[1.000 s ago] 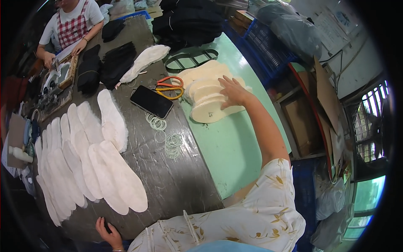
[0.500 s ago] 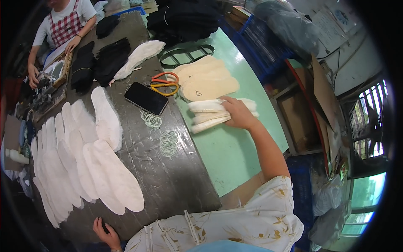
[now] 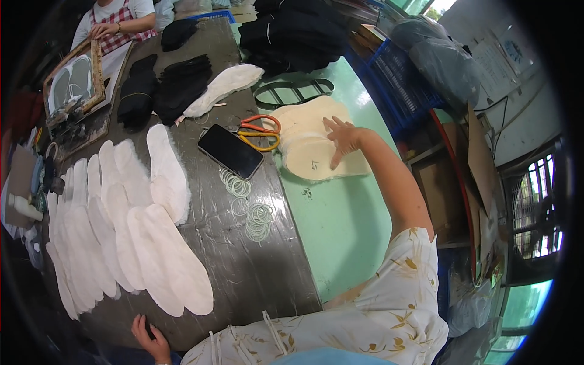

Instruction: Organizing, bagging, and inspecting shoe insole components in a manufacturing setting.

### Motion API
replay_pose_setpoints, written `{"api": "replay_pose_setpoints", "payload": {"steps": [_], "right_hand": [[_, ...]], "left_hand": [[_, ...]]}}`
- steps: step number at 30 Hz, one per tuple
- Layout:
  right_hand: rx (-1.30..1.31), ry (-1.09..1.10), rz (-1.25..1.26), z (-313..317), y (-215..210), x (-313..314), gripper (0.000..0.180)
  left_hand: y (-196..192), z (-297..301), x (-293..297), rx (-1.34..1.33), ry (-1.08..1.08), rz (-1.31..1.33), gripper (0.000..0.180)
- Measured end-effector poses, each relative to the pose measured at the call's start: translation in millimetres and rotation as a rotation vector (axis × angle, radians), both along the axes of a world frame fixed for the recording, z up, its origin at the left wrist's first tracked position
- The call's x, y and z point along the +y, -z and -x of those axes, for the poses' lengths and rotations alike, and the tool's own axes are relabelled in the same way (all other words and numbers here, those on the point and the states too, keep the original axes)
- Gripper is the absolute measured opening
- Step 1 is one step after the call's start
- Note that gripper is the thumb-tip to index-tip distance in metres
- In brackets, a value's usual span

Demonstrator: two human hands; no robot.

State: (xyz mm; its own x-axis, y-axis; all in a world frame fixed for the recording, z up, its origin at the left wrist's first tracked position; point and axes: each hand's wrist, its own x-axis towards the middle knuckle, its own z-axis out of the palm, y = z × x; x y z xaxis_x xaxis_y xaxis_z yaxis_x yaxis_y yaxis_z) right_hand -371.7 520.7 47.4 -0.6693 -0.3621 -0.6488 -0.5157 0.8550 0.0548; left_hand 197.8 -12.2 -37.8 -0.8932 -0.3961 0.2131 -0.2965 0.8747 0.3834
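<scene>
My right hand (image 3: 344,141) is spread open over a pile of cream insoles (image 3: 309,159) on the green tabletop, with its fingertips near or on the top ones; contact is hard to tell. At the lower left my left hand (image 3: 152,340) rests at the front edge of the dark table cover, fingers apart and nothing in it. Ahead of it lie rows of white fleecy insoles (image 3: 171,260), overlapping one another. Left of the cream pile are orange-and-yellow-handled scissors (image 3: 261,141), a black phone (image 3: 231,151) and pale rubber bands (image 3: 260,222).
Black bundles (image 3: 292,36) and a dark oval strap frame (image 3: 294,92) sit at the far side. Across the table, a person (image 3: 118,24) holds a wooden frame (image 3: 97,73). Blue crates (image 3: 404,85) and a cabinet (image 3: 435,188) stand to the right.
My right hand has let go of a bundle of insoles it gripped edge-on; those now lie flat with the other cream ones. The person opposite has raised the wooden frame. My left hand stays put.
</scene>
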Motion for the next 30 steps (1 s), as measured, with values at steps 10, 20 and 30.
{"api": "replay_pose_setpoints", "payload": {"steps": [10,20,30], "right_hand": [[0.211,0.134,0.516,-25.3,7.4,6.2,0.116],[0.147,0.205,0.809,17.6,26.9,14.1,0.084],[0.697,0.179,0.660,71.3,96.0,-28.3,0.070]], "left_hand": [[-6.3,3.5,5.9,-0.060,-0.032,0.040,0.035],[-8.5,5.3,6.9,-0.062,-0.042,0.017,0.035],[-10.5,9.7,8.3,-0.081,-0.064,0.013,0.035]]}}
